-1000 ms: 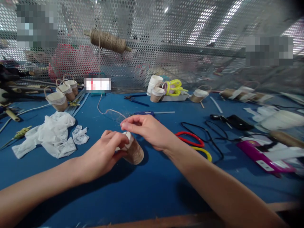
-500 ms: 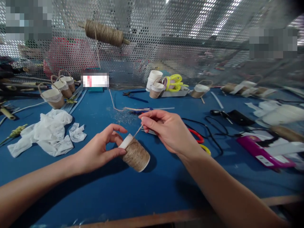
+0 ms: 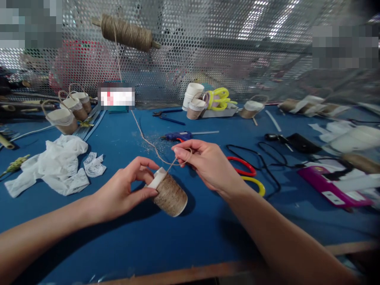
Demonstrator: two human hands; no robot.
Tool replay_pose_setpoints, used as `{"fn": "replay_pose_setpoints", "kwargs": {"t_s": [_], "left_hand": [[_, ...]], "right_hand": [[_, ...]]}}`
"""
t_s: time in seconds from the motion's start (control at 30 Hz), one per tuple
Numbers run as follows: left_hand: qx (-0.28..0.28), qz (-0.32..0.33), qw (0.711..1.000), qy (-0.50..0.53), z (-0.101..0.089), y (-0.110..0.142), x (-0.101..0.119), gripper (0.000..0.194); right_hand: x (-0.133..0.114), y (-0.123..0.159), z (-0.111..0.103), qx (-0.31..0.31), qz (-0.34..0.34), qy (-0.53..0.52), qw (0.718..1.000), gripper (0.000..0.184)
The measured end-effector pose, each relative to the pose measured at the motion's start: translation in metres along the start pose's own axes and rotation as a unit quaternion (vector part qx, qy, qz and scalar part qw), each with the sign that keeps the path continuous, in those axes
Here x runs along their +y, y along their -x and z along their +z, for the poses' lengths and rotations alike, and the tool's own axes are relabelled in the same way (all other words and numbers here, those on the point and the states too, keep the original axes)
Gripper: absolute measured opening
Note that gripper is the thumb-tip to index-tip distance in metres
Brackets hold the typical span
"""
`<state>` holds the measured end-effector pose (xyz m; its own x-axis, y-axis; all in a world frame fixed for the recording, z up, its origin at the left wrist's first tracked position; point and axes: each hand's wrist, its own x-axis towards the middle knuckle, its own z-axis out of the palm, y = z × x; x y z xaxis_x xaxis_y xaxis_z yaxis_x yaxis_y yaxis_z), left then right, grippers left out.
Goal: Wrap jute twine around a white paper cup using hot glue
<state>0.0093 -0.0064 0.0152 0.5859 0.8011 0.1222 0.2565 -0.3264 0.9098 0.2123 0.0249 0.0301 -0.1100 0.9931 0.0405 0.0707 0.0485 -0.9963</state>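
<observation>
My left hand (image 3: pixel 133 184) grips the white rim of a small cup (image 3: pixel 171 194) wrapped in brown bark-like material, thumb outside and fingers at the mouth. The cup lies tilted, its base toward the lower right. Pinched in my right hand (image 3: pixel 204 162) is thin twine (image 3: pixel 154 148), which runs down to the cup's rim and loops over my fingers. Its other length trails back over the table toward the twine spool (image 3: pixel 127 33) hanging on the mesh. Behind my right hand lie a blue glue gun (image 3: pixel 178 136) and scissors with red and yellow handles (image 3: pixel 252 186).
White lace (image 3: pixel 56 166) lies at left, near several finished-looking cups with twine handles (image 3: pixel 63 120). Blue-handled pliers (image 3: pixel 170 118), stacked cups (image 3: pixel 194 95) and a yellow coil (image 3: pixel 219 99) sit at the back. Black cords and a purple box (image 3: pixel 332 188) are on the right.
The twine now forms a loop by my right fingers, and its trailing length hangs looser across the table. My left hand still holds the cup in nearly the same place.
</observation>
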Motion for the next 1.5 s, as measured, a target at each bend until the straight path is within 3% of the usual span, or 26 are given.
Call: {"fn": "replay_pose_setpoints", "kwargs": {"t_s": [0.33, 0.67, 0.9, 1.07, 1.17, 1.23, 1.37, 1.5], "left_hand": [[-0.007, -0.037, 0.999, 0.03, -0.001, 0.0, 0.004, 0.021], [-0.005, -0.033, 0.998, 0.057, -0.002, 0.0, 0.005, 0.021], [-0.013, -0.063, 0.989, 0.131, -0.003, -0.002, 0.005, 0.018], [0.005, -0.058, 0.994, 0.097, -0.006, -0.003, 0.005, 0.018], [0.005, -0.048, 0.998, 0.049, -0.007, -0.002, 0.004, 0.018], [0.003, -0.041, 0.999, 0.026, -0.007, -0.001, 0.004, 0.018], [0.0, -0.027, 1.0, 0.012, -0.008, 0.0, 0.004, 0.018], [-0.004, -0.01, 1.0, -0.004, -0.009, 0.001, 0.004, 0.017]], "right_hand": [[0.0, -0.003, -0.001, -0.007, 0.117, -0.103, 0.988, 0.02], [0.002, -0.004, -0.002, -0.005, 0.141, -0.107, 0.984, 0.018], [0.004, -0.007, -0.002, -0.018, 0.151, -0.172, 0.973, 0.01], [0.003, -0.015, -0.004, -0.02, 0.272, -0.291, 0.917, 0.048], [0.003, -0.015, -0.004, -0.067, 0.308, -0.312, 0.897, 0.063], [0.003, -0.012, -0.002, -0.105, 0.292, -0.3, 0.902, 0.057], [0.004, -0.004, 0.002, -0.143, 0.227, -0.267, 0.925, 0.021], [0.001, -0.001, 0.004, -0.149, 0.2, -0.287, 0.925, 0.024]]}}
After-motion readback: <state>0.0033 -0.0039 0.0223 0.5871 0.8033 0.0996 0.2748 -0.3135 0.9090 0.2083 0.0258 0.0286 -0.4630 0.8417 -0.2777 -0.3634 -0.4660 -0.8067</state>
